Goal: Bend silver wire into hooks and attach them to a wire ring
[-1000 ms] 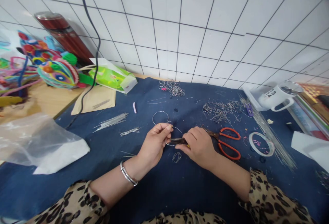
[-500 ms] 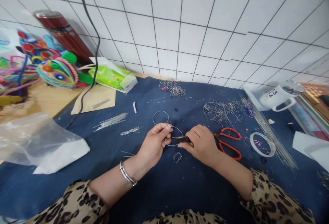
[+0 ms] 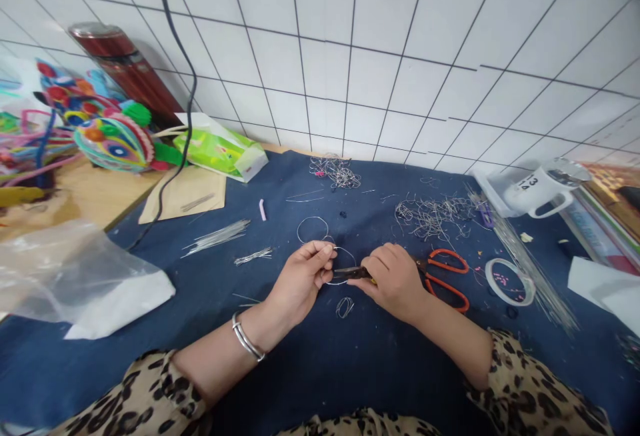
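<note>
Lying at right, a round, shallow, white-rimmed dish [image 3: 523,299] contains tiny pink pieces [image 3: 501,279]. Between the hands is a thin, silvery wire ring [image 3: 340,283]; the left hand [image 3: 300,279] pinches it, and the right hand [image 3: 393,283] is wrapped around dark metal pliers [image 3: 354,273], whose long axis runs sideways, tips pointing left.

you are facing a white tile-patterned wall [image 3: 325,76], its thin dark lines [image 3: 351,46] crossing in a grid and fanning outward in your view. below it, a wide tabletop covered in deep blue cloth [image 3: 320,356] is stretching toward you. at your left, a pale yellow-brown wooden surface [image 3: 75,193] is showing beside the cloth. soft, whitish light is falling on the wall.
</note>
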`<state>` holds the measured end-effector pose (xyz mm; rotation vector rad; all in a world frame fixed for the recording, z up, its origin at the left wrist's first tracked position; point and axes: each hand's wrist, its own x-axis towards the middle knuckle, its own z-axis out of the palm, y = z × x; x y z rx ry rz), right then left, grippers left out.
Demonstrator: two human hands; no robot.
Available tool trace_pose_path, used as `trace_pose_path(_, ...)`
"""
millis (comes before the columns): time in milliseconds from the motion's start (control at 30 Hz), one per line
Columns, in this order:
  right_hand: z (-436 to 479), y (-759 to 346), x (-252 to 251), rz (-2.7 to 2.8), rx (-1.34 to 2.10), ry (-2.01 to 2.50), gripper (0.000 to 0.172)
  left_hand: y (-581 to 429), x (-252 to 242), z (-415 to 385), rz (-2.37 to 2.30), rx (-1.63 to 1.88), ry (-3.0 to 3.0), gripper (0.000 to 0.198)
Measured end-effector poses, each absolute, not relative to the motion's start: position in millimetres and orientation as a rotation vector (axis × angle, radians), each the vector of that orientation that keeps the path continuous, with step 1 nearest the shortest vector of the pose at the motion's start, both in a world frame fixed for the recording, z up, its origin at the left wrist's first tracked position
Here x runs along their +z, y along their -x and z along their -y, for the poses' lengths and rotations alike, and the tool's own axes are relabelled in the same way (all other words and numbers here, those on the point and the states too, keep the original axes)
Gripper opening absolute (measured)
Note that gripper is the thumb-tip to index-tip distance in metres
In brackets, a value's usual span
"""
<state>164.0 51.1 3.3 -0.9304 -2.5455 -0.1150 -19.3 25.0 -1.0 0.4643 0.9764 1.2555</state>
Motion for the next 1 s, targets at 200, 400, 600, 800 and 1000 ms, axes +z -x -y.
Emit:
trace_pose_path(200,-59.5,-169.7,0.1,2.456,-0.023,0.869,0.034,20.6,0.3,-25.5,-0.927,1.145,-0.457,0.013)
trace_pose_path(400,-68.7,-166.7,2.9,2.369,0.052,0.903,0.036,22.0,2.8,-31.5,-0.873,1.123,-0.393,0.013)
trace_pose_path(600,-93.1,-157.7,14.2,2.295,0.084,0.95,0.035,25.4,10.8,-48.5,-0.847,1.095,-0.47,0.013)
trace_pose_path(800,-116.3,-145.3,19.3,2.171,0.211,1.038,0.033,27.0,16.8,-71.1,-0.819,1.027,-0.559,0.013)
trace_pose_path(1000,-127.1,-139.9,12.9,2.104,0.439,1.115,0.029,27.2,9.6,-79.8,-0.802,0.993,-0.58,0.015)
